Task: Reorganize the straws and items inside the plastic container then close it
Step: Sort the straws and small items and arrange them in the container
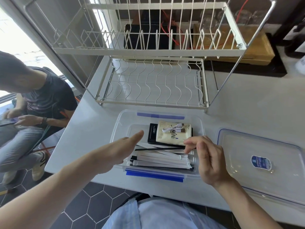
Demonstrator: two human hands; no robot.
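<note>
Right hand (209, 159) pinches one black straw (158, 148) lying left-right across the container (115, 129); left hand (118, 149) hovers flat, holding nothing.

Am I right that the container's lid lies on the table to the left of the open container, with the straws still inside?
Not quite: the head view shows the lid lying on the table to the right of the open container, with the straws inside.
</note>
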